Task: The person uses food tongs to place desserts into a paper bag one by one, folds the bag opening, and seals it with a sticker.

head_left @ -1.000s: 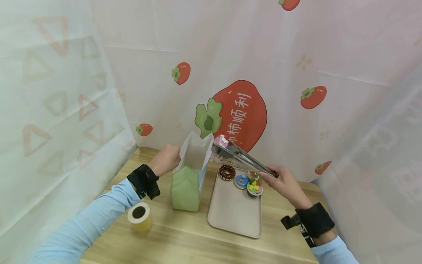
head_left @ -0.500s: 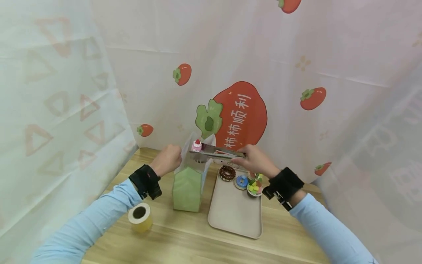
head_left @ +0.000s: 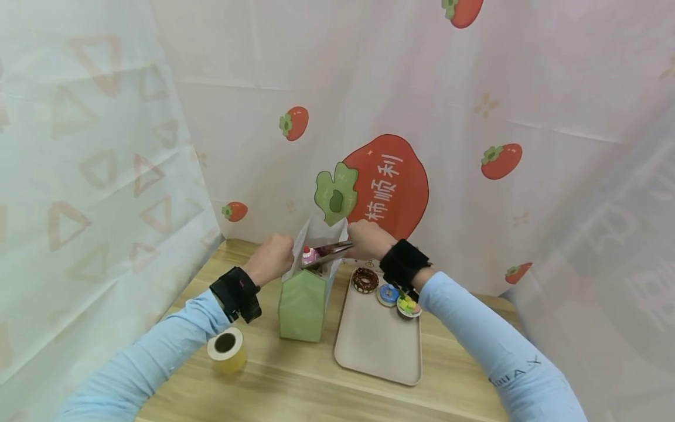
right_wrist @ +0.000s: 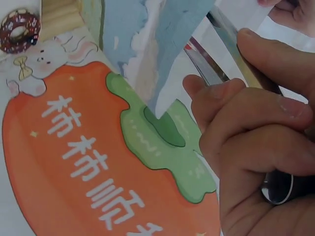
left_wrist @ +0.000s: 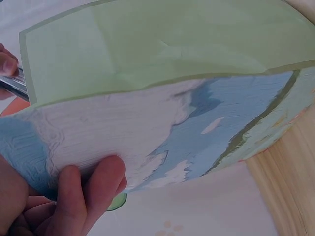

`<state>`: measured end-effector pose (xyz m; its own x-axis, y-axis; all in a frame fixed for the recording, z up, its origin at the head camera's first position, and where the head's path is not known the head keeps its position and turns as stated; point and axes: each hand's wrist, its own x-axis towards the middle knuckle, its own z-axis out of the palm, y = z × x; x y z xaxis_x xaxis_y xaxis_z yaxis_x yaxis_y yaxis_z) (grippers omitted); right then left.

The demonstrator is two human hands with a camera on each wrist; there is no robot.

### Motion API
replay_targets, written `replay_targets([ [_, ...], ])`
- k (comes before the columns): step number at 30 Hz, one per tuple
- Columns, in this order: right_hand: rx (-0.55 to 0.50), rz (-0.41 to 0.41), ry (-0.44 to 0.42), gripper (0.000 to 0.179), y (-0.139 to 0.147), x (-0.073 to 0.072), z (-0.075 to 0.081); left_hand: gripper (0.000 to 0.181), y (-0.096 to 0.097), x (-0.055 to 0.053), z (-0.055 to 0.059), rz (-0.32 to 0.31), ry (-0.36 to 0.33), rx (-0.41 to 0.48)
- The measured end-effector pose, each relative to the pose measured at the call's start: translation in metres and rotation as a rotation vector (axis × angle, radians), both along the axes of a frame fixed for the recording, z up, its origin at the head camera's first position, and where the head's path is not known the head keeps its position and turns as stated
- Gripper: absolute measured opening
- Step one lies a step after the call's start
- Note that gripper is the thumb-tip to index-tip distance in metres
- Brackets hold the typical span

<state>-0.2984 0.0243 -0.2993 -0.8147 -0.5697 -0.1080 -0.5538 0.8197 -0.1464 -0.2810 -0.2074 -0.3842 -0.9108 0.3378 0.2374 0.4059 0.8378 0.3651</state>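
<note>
My left hand (head_left: pixel 273 258) pinches the top edge of a paper bag (head_left: pixel 302 307) with a green side. In the left wrist view, curled fingers (left_wrist: pixel 74 196) lie against the bag's blue and white printed panel (left_wrist: pixel 123 128). My right hand (head_left: pixel 367 240) grips metal tongs (head_left: pixel 334 252), coming from the right over the bag. Between the tongs' ends is a small pink toy cake (head_left: pixel 309 255) with white topping and a red berry, at the bag's open mouth. In the right wrist view, the right fingers (right_wrist: pixel 261 118) wrap the tongs; their far ends are hidden by the bag.
Right of the bag lies a beige tray (head_left: pixel 377 351). It bears a chocolate donut (head_left: pixel 365 280), a blue donut (head_left: pixel 388 294) and a topped cup (head_left: pixel 408 306). A yellow roll (head_left: pixel 227 350) stands front left. A printed curtain (head_left: pixel 390 76) hangs behind the wooden table.
My right hand has moved left with the tongs, carrying the pink cake from the bag's right side over its mouth and down into the opening. The left hand stays at the bag's edge.
</note>
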Motion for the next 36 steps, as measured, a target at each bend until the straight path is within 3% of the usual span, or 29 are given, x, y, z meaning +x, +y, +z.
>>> replay_targets([
  [11,0.224,0.038,0.158,0.008,-0.048,-0.005,-0.009,0.019,0.0,0.003,0.0,-0.007,0.013,-0.003],
  [17,0.351,0.025,0.247,0.017,-0.071,-0.009,-0.022,0.021,0.0,0.004,-0.002,-0.018,0.05,-0.005],
  [29,0.4,-0.005,0.38,0.022,-0.078,-0.027,-0.07,0.024,0.002,0.008,-0.003,-0.003,0.04,-0.029],
  [32,0.403,0.001,0.364,0.022,-0.077,-0.03,-0.074,0.024,0.001,0.009,-0.004,-0.003,0.042,-0.034],
  [36,0.394,0.0,0.342,0.016,-0.073,-0.031,-0.067,0.024,-0.001,0.008,-0.003,-0.009,0.052,-0.031],
])
